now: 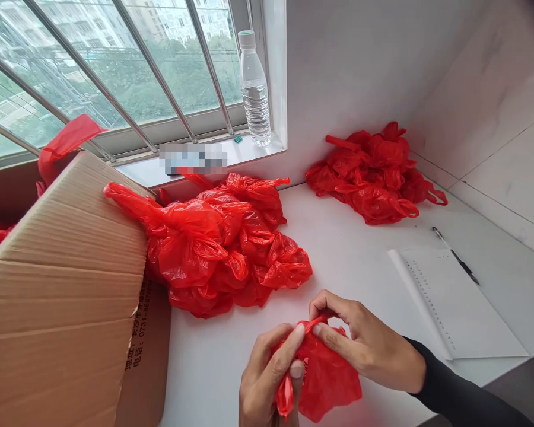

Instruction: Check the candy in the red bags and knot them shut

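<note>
Near the front edge of the white table, a thin red plastic bag [333, 379] hangs between both hands, some dark print partly visible on it. My left hand [269, 379] is closed around its gathered part, and a twisted end pokes out below the fingers. My right hand [360, 341] pinches the bag's top with thumb and forefinger, close to the left thumb. Beyond the hands lies a large heap of crumpled red plastic bags [231, 249], with a smaller heap of red bags [374, 172] against the back wall.
At the left stands a cardboard box [66, 273] with red bags inside. A water bottle [255, 95] and a green cap-like piece [237, 139] stand on the sill by the barred window. On the right lie a notepad [458, 308] and a pen [456, 256] on the table [209, 356].
</note>
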`<action>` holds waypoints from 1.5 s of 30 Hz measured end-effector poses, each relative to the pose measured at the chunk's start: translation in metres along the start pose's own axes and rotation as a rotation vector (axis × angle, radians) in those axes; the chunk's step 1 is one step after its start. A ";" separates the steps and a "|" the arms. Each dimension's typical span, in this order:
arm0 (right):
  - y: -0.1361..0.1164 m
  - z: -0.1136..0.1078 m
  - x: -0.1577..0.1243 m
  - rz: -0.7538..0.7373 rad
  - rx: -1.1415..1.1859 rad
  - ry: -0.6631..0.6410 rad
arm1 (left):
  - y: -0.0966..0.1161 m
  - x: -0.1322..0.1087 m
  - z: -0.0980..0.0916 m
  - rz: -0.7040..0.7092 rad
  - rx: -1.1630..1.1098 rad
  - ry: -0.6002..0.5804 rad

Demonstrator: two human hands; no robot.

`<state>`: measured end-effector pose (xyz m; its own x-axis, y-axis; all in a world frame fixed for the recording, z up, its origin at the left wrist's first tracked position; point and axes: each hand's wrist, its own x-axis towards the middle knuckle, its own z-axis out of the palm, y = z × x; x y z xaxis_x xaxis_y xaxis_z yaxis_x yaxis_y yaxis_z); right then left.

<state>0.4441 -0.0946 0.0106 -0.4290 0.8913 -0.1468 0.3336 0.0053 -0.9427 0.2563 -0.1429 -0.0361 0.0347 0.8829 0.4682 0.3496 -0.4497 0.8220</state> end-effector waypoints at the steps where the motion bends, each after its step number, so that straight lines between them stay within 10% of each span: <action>1: 0.001 -0.001 0.000 0.010 -0.001 0.023 | -0.002 -0.003 -0.001 -0.024 0.018 0.022; 10: 0.039 -0.023 -0.024 0.191 -0.039 0.189 | -0.017 -0.045 -0.032 -0.458 0.080 0.238; 15: 0.043 0.015 -0.027 0.051 -0.009 0.130 | -0.029 -0.051 -0.006 -0.229 0.138 0.034; 21: 0.084 0.078 -0.018 -0.190 -0.490 0.197 | -0.064 -0.063 0.025 -0.141 0.422 -0.176; 31: 0.122 0.088 -0.015 -0.266 -0.693 0.265 | -0.077 -0.076 0.036 -0.215 0.497 -0.242; 37: 0.109 0.082 -0.022 -0.115 -0.381 0.239 | -0.068 -0.069 0.024 -0.299 0.338 -0.171; 45: 0.058 0.056 -0.039 0.110 0.257 0.249 | -0.035 -0.053 -0.007 -0.685 0.104 0.204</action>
<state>0.4329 -0.1548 -0.0554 -0.1740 0.9633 -0.2042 0.1311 -0.1829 -0.9744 0.2351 -0.1747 -0.0876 -0.3960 0.9146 -0.0815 0.3178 0.2197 0.9223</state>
